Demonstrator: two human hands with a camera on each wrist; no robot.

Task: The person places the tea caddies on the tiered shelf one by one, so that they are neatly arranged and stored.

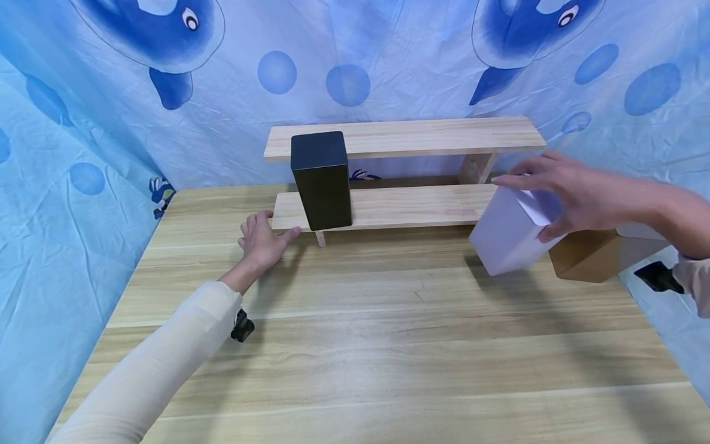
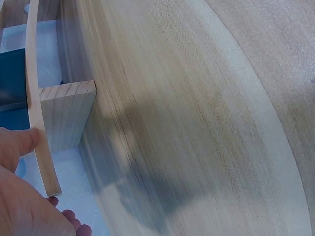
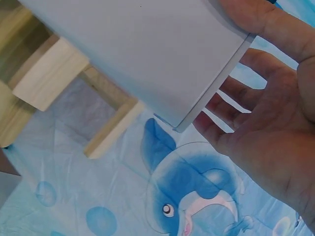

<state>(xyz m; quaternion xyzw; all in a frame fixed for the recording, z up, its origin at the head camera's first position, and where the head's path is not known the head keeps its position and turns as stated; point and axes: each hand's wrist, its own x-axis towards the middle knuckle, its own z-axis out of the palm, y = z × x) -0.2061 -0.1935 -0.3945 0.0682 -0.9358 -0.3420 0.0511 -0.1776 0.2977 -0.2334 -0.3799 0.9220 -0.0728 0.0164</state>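
A two-tier wooden shelf (image 1: 410,207) stands at the back of the table. My left hand (image 1: 262,242) holds the left end of its lower board, thumb against the front edge and fingers around the end, as the left wrist view shows on the board (image 2: 45,164). Upright on that board, near its left end, is a black rectangular box (image 1: 323,191). With my right hand (image 1: 577,188) I grip a white rectangular box (image 1: 513,231) by its top, fingers and thumb on opposite sides. This box is tilted, above the table by the shelf's right end.
To the right of the white box, a brown box (image 1: 588,254) with a pale side lies at the table's right edge, partly hidden by my right arm. Blue cloth (image 1: 310,37) with printed dolphins hangs behind the wooden table (image 1: 355,345).
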